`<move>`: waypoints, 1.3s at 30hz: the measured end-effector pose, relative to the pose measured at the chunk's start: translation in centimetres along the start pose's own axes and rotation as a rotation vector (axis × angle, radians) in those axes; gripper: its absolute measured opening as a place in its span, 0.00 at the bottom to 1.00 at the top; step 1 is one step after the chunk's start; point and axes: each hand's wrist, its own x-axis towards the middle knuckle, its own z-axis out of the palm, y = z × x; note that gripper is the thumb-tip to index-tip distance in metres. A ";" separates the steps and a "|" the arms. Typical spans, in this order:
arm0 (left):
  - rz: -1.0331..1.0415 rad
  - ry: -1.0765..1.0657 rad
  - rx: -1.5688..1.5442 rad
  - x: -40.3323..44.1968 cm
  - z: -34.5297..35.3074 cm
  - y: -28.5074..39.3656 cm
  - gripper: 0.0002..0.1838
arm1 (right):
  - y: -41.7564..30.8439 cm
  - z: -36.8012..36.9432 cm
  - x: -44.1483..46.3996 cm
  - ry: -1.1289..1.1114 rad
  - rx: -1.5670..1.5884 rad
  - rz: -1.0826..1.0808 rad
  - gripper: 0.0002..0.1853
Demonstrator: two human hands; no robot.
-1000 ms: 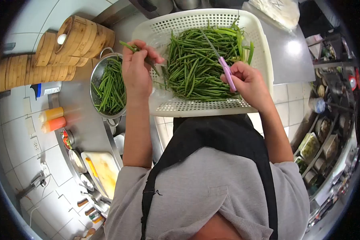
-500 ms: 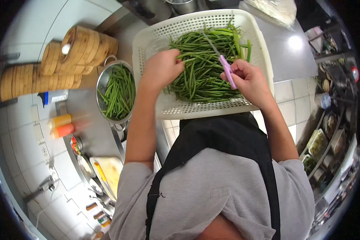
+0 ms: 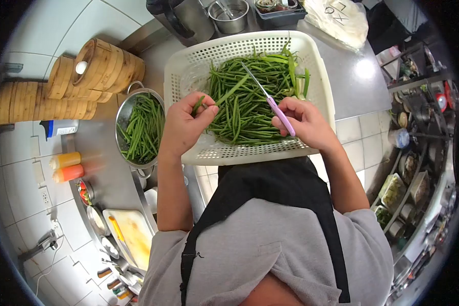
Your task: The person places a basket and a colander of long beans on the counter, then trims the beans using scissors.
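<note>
Beans (image 3: 237, 115) fill the middle of the white basket (image 3: 250, 157) in the head view, centre of the frame, in front of the black apron (image 3: 270, 181); that spot seems chosen so both hands can work over the pile. The left hand (image 3: 185, 124), at the basket's left side, pinches thumb against fingertips on a long bean (image 3: 233, 90), whose free length slants up and right over the pile. A short green end also pokes out among those fingers; whether it belongs to the same bean is unclear. The right hand (image 3: 307, 123), over the basket's right part, has thumb and fingers closed round the pink handles of the scissors (image 3: 280, 116); the blades look together and point to the upper left, likely to keep the tips near the other hand. Exactly how the fingers sit in the loops is hidden. Left of the basket, the colander (image 3: 119, 136) holds more beans (image 3: 143, 125), probably set there to be within the left hand's reach. Steamers (image 3: 109, 64) stand stacked at upper left, and a board (image 3: 135, 245) lies at lower left.
</note>
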 end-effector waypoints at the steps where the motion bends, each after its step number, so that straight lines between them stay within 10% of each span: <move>1: -0.002 0.000 -0.009 -0.1 0.2 0.1 0.05 | 0.1 -0.1 0.0 0.001 -0.007 0.006 0.14; 26: 0.001 -0.156 0.335 0.6 2.3 -0.2 0.10 | 0.9 0.4 0.2 -0.026 -0.083 -0.009 0.11; 32: -0.086 0.183 -0.701 1.7 2.6 -0.8 0.06 | 1.2 0.2 0.4 0.023 -0.003 -0.061 0.11; 39: -0.182 0.393 -0.967 2.3 4.2 -0.8 0.06 | 1.0 0.2 0.0 -0.037 -0.115 -0.034 0.15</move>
